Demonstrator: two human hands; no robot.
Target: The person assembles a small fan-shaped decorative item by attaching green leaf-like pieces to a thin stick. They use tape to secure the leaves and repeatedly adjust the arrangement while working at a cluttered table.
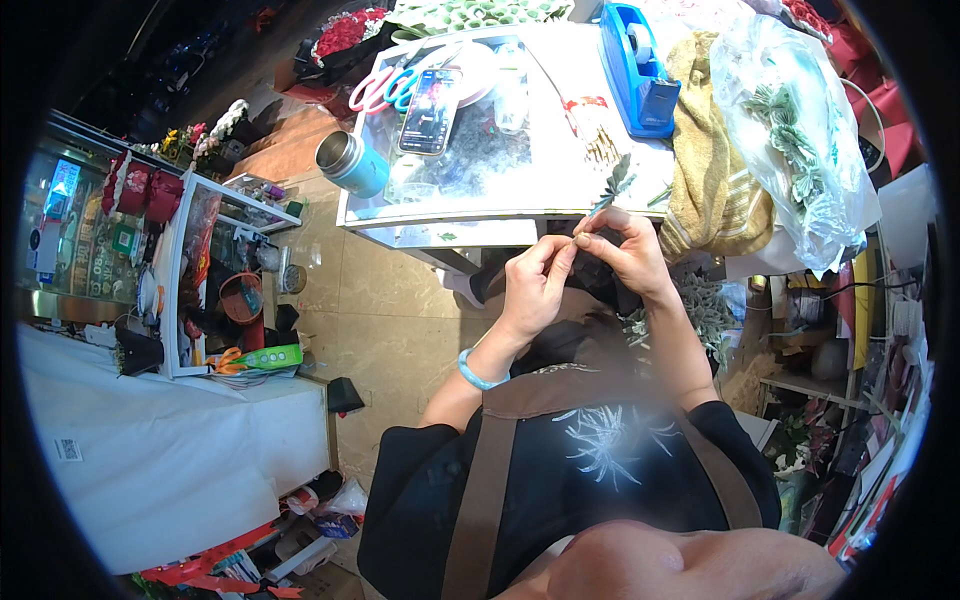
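Over the table's front edge, both hands meet with their fingertips together. My right hand (634, 258) is closed in a pinch at the base of a grey-green leaf (612, 186), which points up and away. My left hand (538, 284) pinches right beside it, thumb against forefinger, apparently on the leaf's thin stem; the fingers hide that spot. A pale blue bangle (478, 372) circles my left wrist. Several thin sticks (603, 148) with a red wrapper lie on the white table (560, 190) just beyond the leaf.
A blue tape dispenser (640, 75), a mustard towel (705, 150) and a clear bag (795, 140) of leaves stand right. Left are a phone (430, 112), a steel-mouthed cup (352, 164) at the corner and scissors (378, 90). Shelves (815, 390) crowd my right side.
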